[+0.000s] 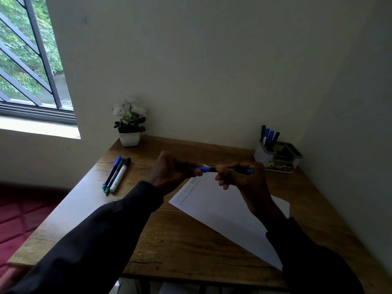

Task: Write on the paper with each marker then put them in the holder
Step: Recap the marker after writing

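Both hands hold one marker [209,169] level above the white paper [224,213]. My left hand [171,172] grips its blue cap end, and my right hand [239,177] grips the dark barrel, whose teal tip pokes out at the right. The cap and barrel meet between the hands. The paper carries a few lines of writing near its far left corner. Three markers [116,175] lie side by side on the desk at the left. The grey holder [263,154] at the back right has several markers standing in it.
A white pot of white flowers [129,126] stands at the desk's back left by the wall. A dark organiser tray [286,155] adjoins the holder. A window is at the far left, and red cushioning lies beyond the desk's left edge.
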`<state>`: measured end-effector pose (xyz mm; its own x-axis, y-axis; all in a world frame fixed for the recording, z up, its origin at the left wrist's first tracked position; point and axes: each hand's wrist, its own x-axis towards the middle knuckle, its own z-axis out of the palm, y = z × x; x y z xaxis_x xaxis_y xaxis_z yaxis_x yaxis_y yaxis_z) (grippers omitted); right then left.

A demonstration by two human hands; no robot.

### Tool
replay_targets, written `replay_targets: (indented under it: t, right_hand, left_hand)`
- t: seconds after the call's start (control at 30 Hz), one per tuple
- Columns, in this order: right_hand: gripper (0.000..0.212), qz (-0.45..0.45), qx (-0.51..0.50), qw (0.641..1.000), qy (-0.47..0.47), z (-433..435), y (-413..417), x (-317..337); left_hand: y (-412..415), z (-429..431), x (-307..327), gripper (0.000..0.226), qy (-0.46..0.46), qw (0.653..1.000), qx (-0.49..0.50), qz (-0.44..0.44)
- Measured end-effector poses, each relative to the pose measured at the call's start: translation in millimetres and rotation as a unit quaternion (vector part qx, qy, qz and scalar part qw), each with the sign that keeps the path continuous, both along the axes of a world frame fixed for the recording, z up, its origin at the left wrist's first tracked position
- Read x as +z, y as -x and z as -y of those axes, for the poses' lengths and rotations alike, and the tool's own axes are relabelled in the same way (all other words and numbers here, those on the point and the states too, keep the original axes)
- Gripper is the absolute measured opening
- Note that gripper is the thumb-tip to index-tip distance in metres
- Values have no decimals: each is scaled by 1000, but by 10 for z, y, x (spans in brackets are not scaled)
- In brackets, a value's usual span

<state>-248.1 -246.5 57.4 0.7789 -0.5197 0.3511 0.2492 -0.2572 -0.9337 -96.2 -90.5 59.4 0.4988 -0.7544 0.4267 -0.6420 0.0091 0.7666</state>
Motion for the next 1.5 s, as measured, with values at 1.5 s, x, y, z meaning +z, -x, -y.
replay_targets:
  t: [1.5]
  right_hand:
    - [45,-100,-381,883,256,2320,-210,434]
  left_hand:
    - [-94,917,-118,14,-12,990,51,-128]
